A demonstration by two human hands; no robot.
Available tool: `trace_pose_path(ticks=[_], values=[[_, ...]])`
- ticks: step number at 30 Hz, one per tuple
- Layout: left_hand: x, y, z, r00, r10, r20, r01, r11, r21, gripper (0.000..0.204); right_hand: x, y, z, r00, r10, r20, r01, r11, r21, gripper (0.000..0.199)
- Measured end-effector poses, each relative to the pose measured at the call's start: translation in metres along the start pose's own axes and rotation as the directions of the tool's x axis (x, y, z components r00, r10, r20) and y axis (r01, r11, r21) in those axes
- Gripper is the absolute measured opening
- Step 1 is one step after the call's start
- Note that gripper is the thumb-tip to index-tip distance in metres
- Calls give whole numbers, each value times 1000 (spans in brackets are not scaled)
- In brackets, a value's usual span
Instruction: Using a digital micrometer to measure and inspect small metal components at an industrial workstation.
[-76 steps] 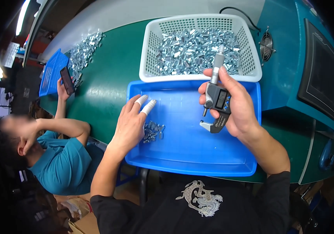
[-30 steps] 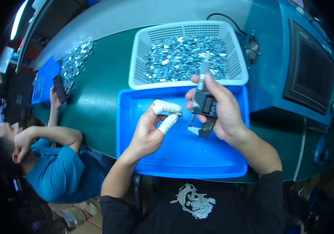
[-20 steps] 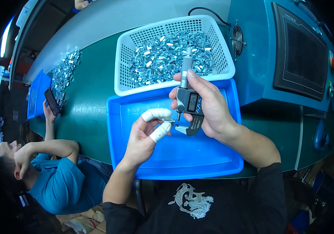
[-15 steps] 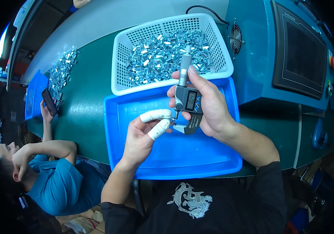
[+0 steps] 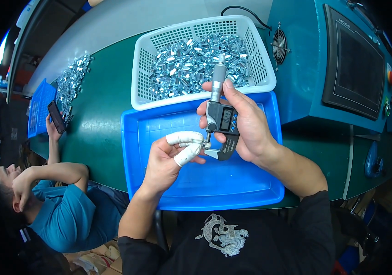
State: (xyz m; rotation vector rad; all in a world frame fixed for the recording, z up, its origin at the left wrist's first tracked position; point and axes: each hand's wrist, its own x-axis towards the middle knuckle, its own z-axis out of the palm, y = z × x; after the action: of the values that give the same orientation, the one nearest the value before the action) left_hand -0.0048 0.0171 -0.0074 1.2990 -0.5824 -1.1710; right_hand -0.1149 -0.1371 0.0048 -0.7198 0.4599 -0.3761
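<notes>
My right hand (image 5: 253, 130) is wrapped around a digital micrometer (image 5: 221, 117) with a grey barrel and a dark frame, its thumb on the upper side near the thimble. White finger covers sit on the thumb and forefinger of my left hand (image 5: 161, 167). Those two fingertips pinch a small shiny metal part (image 5: 207, 145), mostly hidden by them, whose end lies in the gap between the micrometer's measuring faces. Both hands are above a blue plastic tray (image 5: 223, 195).
Behind the tray a white perforated basket (image 5: 136, 87) holds many small shiny metal pieces (image 5: 196, 64). A teal machine with a dark screen (image 5: 356, 64) stands at right. On the left, a person (image 5: 63, 211) holds a phone (image 5: 57, 117) near a blue basket (image 5: 38, 110) and a metal-piece heap (image 5: 73, 80).
My left hand has shifted slightly right, bringing the metal part in between the micrometer's measuring faces. My right hand keeps its hold on the micrometer.
</notes>
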Motion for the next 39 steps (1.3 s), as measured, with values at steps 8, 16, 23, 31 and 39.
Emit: trace_pose_path(ticks=[8,16,23,31,39], values=[[-1,-2,-1,1000,-1,25,2,1000,-20,24,-1,1,1,1000,-15,3,15,1000,14,44],[-2,-4,-3,999,-13,34,14,999,-31,26,-3,1,3,999,-28,-26,28,1000,-6,29],[-3,-2,-2,999,-19,41,20,1000,-15,26,-4,2,1,1000,-28,-14,28,999,20,37],[-5,-1,-4,999,16,30,-15,1000,-21,24,-5,0,4,1000,12,-14,-11,999,48,47],[-1,5,-4,998,6,57,-13,991,130,22,-4,1,3,999,-42,9,42,999,-29,40]])
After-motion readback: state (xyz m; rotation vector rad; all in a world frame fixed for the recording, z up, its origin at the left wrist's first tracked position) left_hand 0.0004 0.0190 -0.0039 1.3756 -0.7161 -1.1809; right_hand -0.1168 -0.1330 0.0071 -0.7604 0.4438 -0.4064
